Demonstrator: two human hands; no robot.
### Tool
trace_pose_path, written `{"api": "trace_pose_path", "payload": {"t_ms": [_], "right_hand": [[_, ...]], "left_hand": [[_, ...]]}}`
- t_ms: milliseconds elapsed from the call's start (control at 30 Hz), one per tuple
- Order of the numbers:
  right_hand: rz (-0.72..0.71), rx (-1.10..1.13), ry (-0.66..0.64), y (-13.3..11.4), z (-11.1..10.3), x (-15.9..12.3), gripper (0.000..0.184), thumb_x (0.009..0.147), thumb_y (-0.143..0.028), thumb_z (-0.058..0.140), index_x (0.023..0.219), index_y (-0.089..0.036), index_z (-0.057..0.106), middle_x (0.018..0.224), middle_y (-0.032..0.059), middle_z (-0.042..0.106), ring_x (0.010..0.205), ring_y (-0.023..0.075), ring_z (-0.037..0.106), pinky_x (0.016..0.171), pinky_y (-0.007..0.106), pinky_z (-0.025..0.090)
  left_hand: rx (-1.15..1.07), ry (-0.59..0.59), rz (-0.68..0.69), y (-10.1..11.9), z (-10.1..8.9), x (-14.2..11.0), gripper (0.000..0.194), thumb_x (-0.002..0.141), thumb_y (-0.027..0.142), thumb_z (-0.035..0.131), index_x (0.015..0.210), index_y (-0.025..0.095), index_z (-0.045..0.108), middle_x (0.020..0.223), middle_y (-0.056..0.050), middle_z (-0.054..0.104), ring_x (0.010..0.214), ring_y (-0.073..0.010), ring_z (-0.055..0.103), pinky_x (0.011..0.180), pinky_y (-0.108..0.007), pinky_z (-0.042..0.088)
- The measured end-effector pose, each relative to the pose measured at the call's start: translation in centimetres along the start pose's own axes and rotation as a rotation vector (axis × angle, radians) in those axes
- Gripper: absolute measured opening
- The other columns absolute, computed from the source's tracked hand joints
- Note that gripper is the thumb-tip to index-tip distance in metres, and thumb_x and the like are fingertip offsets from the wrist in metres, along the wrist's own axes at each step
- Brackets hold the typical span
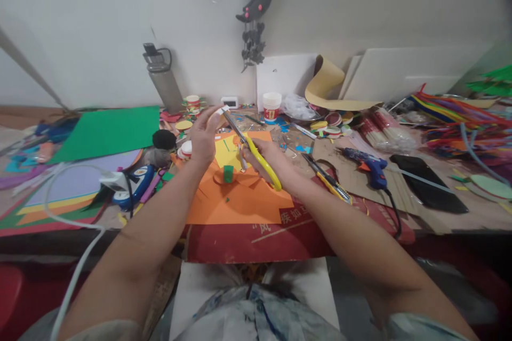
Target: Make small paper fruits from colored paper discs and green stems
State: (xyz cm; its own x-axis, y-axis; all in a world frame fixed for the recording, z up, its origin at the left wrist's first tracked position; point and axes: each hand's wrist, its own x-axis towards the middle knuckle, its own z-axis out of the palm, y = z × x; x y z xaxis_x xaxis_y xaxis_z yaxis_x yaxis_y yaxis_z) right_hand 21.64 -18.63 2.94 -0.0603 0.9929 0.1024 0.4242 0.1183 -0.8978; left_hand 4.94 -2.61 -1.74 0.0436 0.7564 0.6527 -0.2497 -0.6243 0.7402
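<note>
My right hand (266,157) is closed around the yellow handles of a pair of scissors (262,162). Their blades point up and to the left, and the tips reach a small white piece (223,110) at the fingertips of my left hand (204,136). Its exact kind is hard to make out, as my fingers cover most of it. Below both hands lies orange paper (240,210), with a yellow sheet (224,154) and a small green piece (228,173) on top.
A utility knife (328,178), a blue glue gun (368,165) and a black phone (428,184) lie to the right. Green paper (114,130) and a tape dispenser (134,187) are on the left. At the back stand a bottle (163,80) and a paper cup (271,106).
</note>
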Motion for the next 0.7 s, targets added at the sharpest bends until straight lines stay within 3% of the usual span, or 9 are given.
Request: {"api": "trace_pose_path", "payload": {"t_ms": [400, 700], "right_hand": [[0.107, 0.084, -0.029, -1.5, -0.3, -1.0, 0.010, 0.100, -0.028, 0.053, 0.093, -0.023, 0.057, 0.056, -0.0088, 0.045, 0.042, 0.0085, 0.042, 0.044, 0.018, 0.035], [-0.025, -0.030, 0.037, 0.4, 0.0, -0.1, 0.018, 0.097, -0.036, 0.055, 0.092, -0.021, 0.065, 0.057, -0.0036, 0.054, 0.049, 0.0123, 0.052, 0.047, 0.020, 0.039]], "left_hand": [[0.017, -0.019, 0.025, 0.1, -0.2, -0.2, 0.043, 0.092, 0.064, 0.080, 0.119, 0.031, 0.084, 0.129, -0.007, 0.080, 0.122, -0.0266, 0.078, 0.100, -0.039, 0.066], [0.033, 0.024, -0.056, 1.3, 0.5, -0.7, 0.050, 0.086, 0.068, 0.082, 0.117, 0.029, 0.085, 0.132, -0.009, 0.081, 0.125, -0.0275, 0.076, 0.100, -0.039, 0.065]]}}
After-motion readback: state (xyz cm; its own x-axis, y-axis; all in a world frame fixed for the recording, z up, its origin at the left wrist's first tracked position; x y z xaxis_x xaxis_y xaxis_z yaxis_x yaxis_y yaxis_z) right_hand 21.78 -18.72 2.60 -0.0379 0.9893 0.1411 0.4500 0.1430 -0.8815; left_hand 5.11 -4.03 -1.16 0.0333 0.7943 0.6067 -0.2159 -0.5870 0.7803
